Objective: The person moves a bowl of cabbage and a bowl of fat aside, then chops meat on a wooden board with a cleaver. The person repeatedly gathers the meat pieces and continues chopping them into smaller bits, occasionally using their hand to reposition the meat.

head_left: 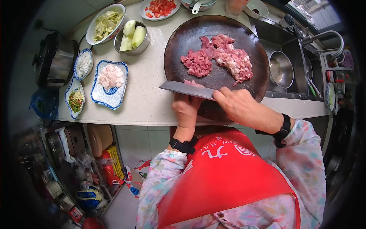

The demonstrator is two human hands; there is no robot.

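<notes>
My right hand [236, 103] is closed round the handle end of a broad kitchen knife [187, 89], whose blade points left over the near edge of a round dark chopping board [177, 49]. Just below the blade, my left hand [185, 110] has its fingers curled in; the blade hides their tips. A small strip of meat [193, 83] shows at the blade's far side, by those fingers. Farther up the board lie a heap of diced red meat [197, 63] and a larger pile of pink meat with pale fat [236, 63].
Left on the counter stand a dish of pale minced food [110, 76], a bowl of white grains [83, 64], a dish of chopped garnish [75, 101] and a metal bowl of peeled vegetables [143, 48]. A plate of diced red pieces [160, 7] is behind. The sink [267, 34] is right.
</notes>
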